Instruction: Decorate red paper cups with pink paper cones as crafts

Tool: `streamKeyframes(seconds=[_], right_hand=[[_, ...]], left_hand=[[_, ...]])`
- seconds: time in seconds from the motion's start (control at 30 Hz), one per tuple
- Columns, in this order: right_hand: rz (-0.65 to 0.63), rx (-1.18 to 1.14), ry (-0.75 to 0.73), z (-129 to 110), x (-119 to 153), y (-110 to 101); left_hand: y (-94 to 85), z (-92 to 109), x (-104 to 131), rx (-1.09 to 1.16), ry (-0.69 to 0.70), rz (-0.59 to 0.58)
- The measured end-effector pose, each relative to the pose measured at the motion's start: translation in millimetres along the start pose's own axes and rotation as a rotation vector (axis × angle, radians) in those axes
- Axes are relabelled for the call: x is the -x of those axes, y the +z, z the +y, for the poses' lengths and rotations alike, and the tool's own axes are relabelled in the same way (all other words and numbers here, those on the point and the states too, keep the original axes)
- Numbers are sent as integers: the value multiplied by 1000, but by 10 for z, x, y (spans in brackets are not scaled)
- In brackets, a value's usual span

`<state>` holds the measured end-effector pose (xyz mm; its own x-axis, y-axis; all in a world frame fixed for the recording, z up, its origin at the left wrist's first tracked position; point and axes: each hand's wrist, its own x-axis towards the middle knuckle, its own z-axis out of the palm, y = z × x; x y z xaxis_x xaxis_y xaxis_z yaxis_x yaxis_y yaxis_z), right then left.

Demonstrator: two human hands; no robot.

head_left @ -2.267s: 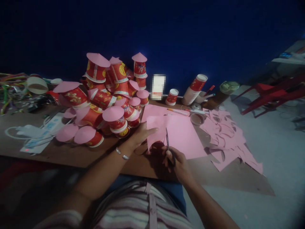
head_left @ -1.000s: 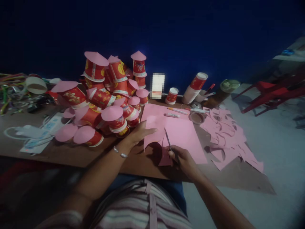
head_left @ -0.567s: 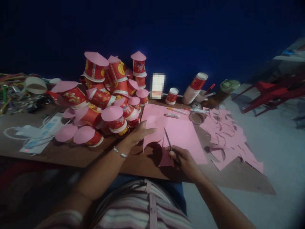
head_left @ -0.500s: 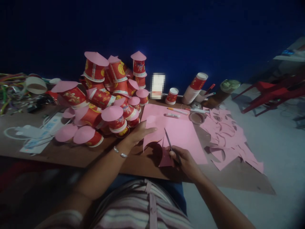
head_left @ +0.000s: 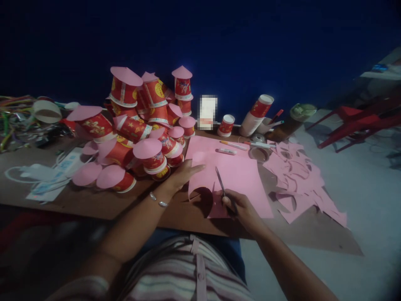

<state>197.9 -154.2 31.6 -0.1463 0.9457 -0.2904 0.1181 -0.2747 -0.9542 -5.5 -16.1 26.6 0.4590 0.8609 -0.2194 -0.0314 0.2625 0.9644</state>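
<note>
My left hand [head_left: 181,175] pinches the left edge of a pink paper sheet [head_left: 203,177], thumb lying on top and the other fingers mostly hidden. A curved cutout shows in the near edge of that sheet. In my right hand [head_left: 241,205] are dark-handled scissors [head_left: 220,182], their blades pointing away from me over the paper beside the cut. The blades look nearly closed. More pink paper [head_left: 253,194] lies flat under and to the right of the scissors. A glue stick [head_left: 227,151] and an orange-and-white pen [head_left: 233,145] rest on the paper's far part.
Red paper cups with pink cone tops [head_left: 148,149] are piled at left. Pink paper scraps [head_left: 296,177] cover the table's right side. Behind stand a single red cup [head_left: 226,125], stacked cups [head_left: 257,115] and a tape roll [head_left: 258,154]. A white power strip [head_left: 53,173] lies at left.
The slit near the scissors looks narrower, with the cut paper flap lying flatter. The scissor blades have shifted very slightly. Both hands stay almost in place.
</note>
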Motion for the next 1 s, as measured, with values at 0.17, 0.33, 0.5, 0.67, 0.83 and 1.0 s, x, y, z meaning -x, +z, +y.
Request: streamKeyframes(seconds=[0.17,0.33,0.5,0.67,0.83,1.0], right_hand=[[-13,0,-3,8,2,-1],[-23,-5,8,25,3,-7],[-18,-22,22,7,10,-6],[-12,-40,48,-16,12,2],[-11,-44,42,-43,21,7],[-3,-45,50,-42,27,8]], left_hand=[[-6,-10,-1,-25,-9,56],[-15,-32,-7,-38,-18,51],[-23,-34,-3,-72,0,91],[-28,-38,-8,-68,-3,101],[-23,-36,-8,-62,-1,93],[-35,-42,-20,-110,-9,109]])
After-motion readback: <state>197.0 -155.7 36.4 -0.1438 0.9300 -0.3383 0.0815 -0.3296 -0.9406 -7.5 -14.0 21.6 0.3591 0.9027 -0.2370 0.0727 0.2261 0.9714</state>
